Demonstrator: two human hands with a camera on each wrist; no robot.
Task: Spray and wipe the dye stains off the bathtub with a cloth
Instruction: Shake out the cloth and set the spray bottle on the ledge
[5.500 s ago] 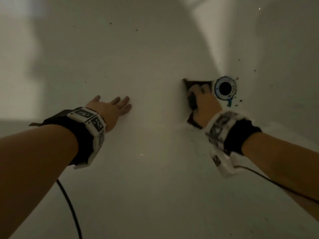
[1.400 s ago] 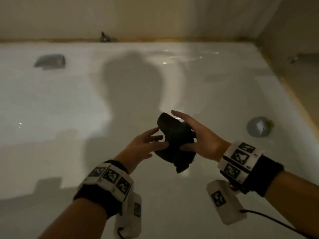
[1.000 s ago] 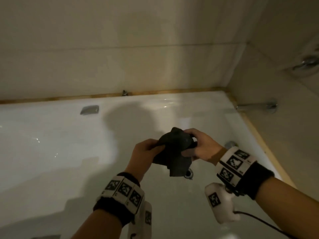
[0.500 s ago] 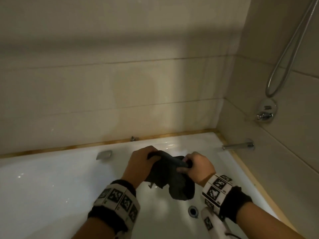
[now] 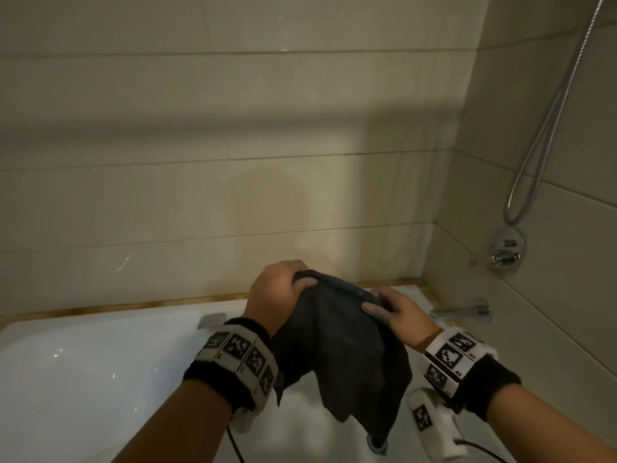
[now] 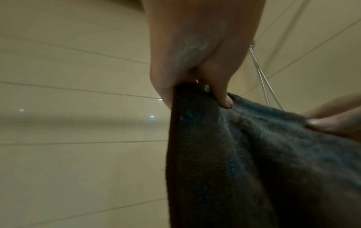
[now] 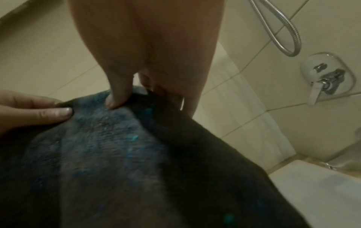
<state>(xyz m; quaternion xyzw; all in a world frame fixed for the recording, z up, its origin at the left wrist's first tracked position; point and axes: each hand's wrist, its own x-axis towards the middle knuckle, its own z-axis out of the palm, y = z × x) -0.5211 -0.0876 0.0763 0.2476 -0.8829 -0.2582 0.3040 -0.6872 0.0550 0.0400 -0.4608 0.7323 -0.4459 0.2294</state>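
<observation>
A dark cloth (image 5: 344, 345) hangs spread between both hands above the white bathtub (image 5: 100, 362). My left hand (image 5: 283, 289) pinches its upper left edge and my right hand (image 5: 384, 307) pinches its upper right edge. The wrist views show the cloth (image 6: 254, 154) (image 7: 109, 154) speckled with blue-green dye, thumb and fingers (image 6: 222, 98) (image 7: 115, 100) clamped on the top hem. The drain (image 5: 377, 444) shows just below the cloth's lower tip. No spray bottle is in view.
Beige tiled walls rise behind and to the right of the tub. A chrome spout (image 5: 464, 310), a mixer valve (image 5: 507, 248) and a shower hose (image 5: 547, 128) are on the right wall. A metal overflow plate (image 5: 212, 319) sits on the tub's far side.
My right hand lifted the cloth off the tub floor by the drain. My left hand took hold too. Both hands rose and pulled the bunched cloth open; my view tilted up to the wall.
</observation>
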